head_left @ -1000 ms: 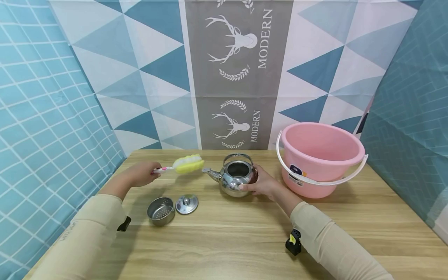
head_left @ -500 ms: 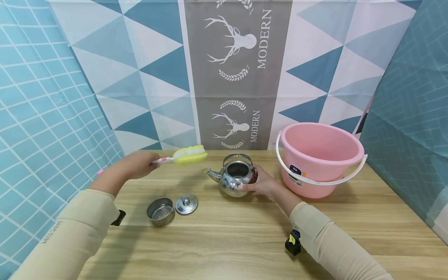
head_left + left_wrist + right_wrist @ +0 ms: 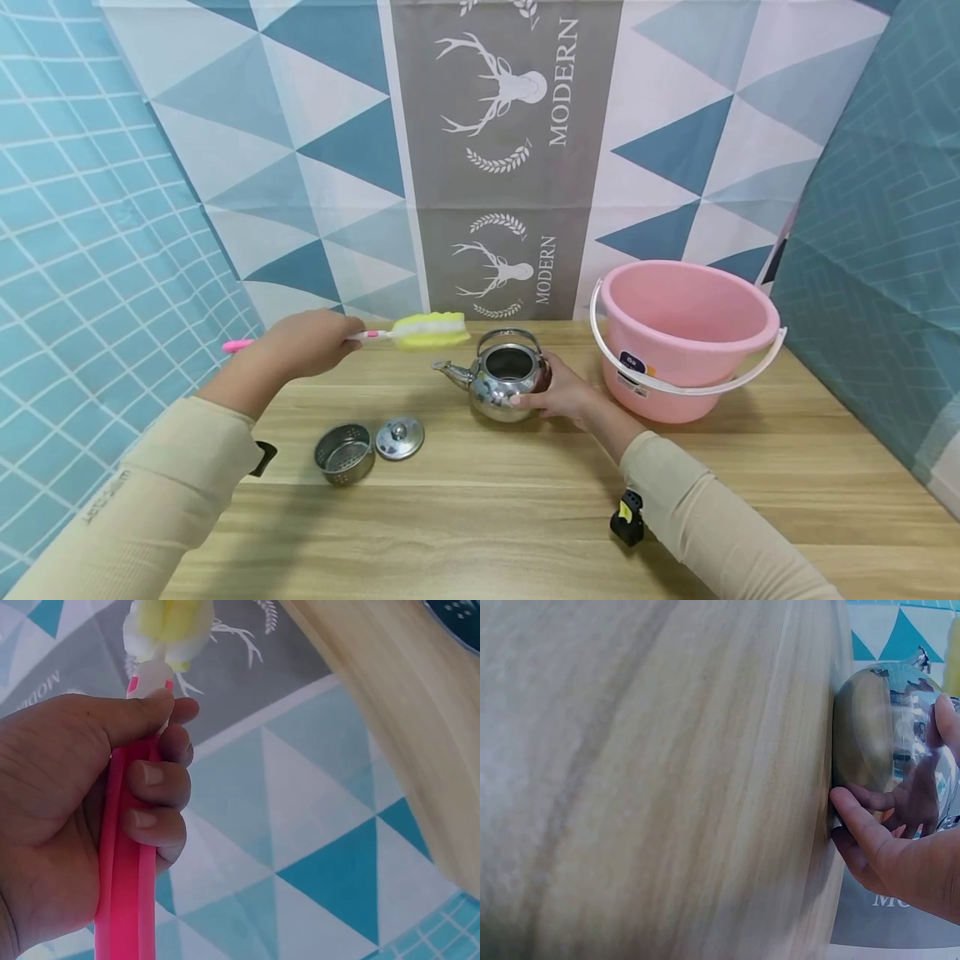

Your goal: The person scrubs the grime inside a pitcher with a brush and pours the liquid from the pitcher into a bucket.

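My left hand [image 3: 311, 346] grips a sponge bottle brush [image 3: 430, 330] with a yellow and white head. In the left wrist view, the fingers wrap its pink handle [image 3: 127, 892], the thumb near the white neck. The brush is held level above the table, its head up and left of the teapot's opening. The shiny steel teapot [image 3: 491, 398] stands lidless, spout to the left, its loop handle upright. My right hand [image 3: 566, 392] holds the pot's right side, thumb on the front. Fingers low against the steel body [image 3: 864, 735] show in the right wrist view.
Left of the pot, a perforated steel strainer [image 3: 347, 473] and a round knobbed lid [image 3: 400, 446] lie side by side on the wooden table [image 3: 480, 533]. A pink bucket [image 3: 660, 402] with a white handle stands right of the right hand. Patterned cloth walls surround the table.
My left hand has risen and moved right with the brush, bringing its head nearer the pot and uncovering the pink handle end. The right hand and teapot stay in place.
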Demonstrator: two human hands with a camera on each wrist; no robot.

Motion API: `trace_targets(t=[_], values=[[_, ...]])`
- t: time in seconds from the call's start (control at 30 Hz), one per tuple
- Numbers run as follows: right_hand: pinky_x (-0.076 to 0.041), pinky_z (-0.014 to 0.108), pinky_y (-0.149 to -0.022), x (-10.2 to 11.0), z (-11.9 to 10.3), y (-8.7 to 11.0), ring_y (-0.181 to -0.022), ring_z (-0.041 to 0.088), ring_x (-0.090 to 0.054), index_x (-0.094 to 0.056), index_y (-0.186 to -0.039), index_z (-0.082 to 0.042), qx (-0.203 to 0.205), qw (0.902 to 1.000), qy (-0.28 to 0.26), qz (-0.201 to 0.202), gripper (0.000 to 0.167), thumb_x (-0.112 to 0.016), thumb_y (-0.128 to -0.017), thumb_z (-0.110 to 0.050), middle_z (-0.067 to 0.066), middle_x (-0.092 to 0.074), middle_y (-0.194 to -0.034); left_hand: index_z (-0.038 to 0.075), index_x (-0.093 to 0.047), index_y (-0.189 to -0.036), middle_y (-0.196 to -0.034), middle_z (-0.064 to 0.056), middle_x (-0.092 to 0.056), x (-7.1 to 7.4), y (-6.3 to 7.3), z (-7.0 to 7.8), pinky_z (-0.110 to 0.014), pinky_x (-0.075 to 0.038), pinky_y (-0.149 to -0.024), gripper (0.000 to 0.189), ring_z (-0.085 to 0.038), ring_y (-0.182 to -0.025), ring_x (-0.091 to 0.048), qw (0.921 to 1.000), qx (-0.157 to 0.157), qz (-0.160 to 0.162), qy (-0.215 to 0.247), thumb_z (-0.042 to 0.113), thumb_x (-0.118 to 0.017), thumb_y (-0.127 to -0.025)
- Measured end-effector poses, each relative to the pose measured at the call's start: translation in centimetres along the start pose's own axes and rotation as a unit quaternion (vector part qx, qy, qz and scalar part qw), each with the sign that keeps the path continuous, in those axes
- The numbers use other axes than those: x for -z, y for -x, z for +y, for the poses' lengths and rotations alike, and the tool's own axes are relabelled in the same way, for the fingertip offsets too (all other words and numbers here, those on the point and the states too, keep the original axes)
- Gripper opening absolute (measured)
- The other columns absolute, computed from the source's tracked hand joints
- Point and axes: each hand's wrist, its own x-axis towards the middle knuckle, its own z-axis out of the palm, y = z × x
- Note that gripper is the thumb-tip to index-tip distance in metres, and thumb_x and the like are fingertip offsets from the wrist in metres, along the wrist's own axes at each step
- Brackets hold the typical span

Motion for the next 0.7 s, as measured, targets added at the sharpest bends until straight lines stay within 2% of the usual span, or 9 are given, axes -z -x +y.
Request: trace_targets(t=[0.17, 0.33, 0.53, 0.7], values=[[-0.055, 0.047, -0.078, 0.1, 0.0, 0.1, -0.125, 0.042, -0.043, -0.023, -0.151, -0.006, 0.001, 1.0000, -0.002, 0.000, 0.099, -0.085, -0.074, -0.008, 0.024, -0.033, -0.147, 0.014, -0.061, -0.086, -0.072, 0.002, -0.057, 1.0, -0.6, 0.8, -0.044, -0.048, -0.063, 0.010, -0.018, -0.066, -0.054, 0.9997, -0.015, 0.006, -0.020, 0.008, -0.061, -0.094], [-0.055, 0.045, -0.077, 0.0, 0.0, 0.0, -0.122, 0.040, -0.045, -0.024, -0.150, -0.006, 0.001, 1.0000, 0.001, 0.000, 0.097, -0.085, -0.074, -0.009, 0.024, -0.035, -0.145, 0.012, -0.065, -0.092, -0.073, 0.001, -0.059, 1.9, -1.1, 1.7, -0.043, -0.050, -0.063, 0.005, -0.018, -0.065, -0.055, 0.9993, -0.023, 0.003, -0.029, 0.007, -0.062, -0.093], [-0.056, 0.043, -0.076, -0.1, 0.0, 0.0, -0.120, 0.039, -0.046, -0.025, -0.150, -0.006, 0.001, 1.0000, 0.001, 0.003, 0.098, -0.085, -0.073, -0.009, 0.024, -0.036, -0.145, 0.014, -0.067, -0.096, -0.081, 0.000, -0.065, 2.5, -1.9, 3.0, -0.047, -0.053, -0.066, 0.007, -0.022, -0.073, -0.062, 0.9983, -0.025, -0.004, -0.053, 0.009, -0.063, -0.093], [-0.056, 0.042, -0.076, 0.0, 0.0, 0.0, -0.120, 0.039, -0.046, -0.024, -0.150, -0.005, -0.004, 1.0000, 0.005, 0.005, 0.098, -0.085, -0.074, -0.009, 0.025, -0.035, -0.145, 0.014, -0.068, -0.099, -0.084, -0.002, -0.066, 2.6, -2.8, 4.1, -0.046, -0.054, -0.065, 0.008, -0.023, -0.078, -0.064, 0.9959, -0.040, 0.000, -0.081, 0.011, -0.066, -0.092]])
